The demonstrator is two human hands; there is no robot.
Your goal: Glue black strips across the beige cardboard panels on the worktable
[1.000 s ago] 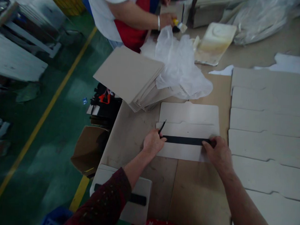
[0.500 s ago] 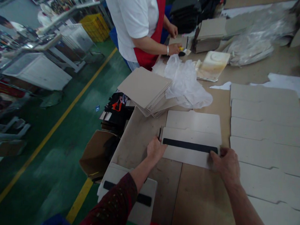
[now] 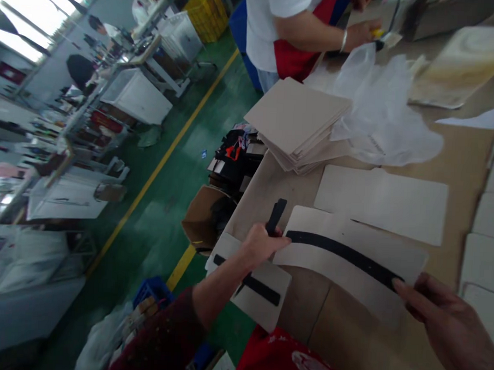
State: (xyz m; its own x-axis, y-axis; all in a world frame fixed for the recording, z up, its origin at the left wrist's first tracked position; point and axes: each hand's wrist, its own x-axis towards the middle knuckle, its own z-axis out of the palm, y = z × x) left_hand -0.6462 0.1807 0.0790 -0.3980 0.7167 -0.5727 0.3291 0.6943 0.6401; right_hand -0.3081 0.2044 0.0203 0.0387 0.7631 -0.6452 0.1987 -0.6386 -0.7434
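My left hand (image 3: 259,244) is closed on the left edge of a pale card sheet (image 3: 363,242) and holds a short black strip (image 3: 275,215) that sticks up from its fingers. A long black strip (image 3: 342,256) runs across the sheet. At the sheet's right end my right hand (image 3: 449,319) grips it, fingers over the strip's end. The sheet is bowed and lifted off the brown table (image 3: 471,156). A second pale sheet (image 3: 381,199) lies flat just behind it.
A stack of grey boards (image 3: 299,122) and crumpled clear plastic (image 3: 385,117) lie farther back. Another person in white and red (image 3: 294,31) works at the table's far end. A finished sheet with a black strip (image 3: 254,286) lies at my left. An open carton (image 3: 200,218) stands on the green floor.
The striped sheet, flat on the table before, is now raised and bent between both hands. My view has swung left and tilted, and the sheet has come nearer to me.
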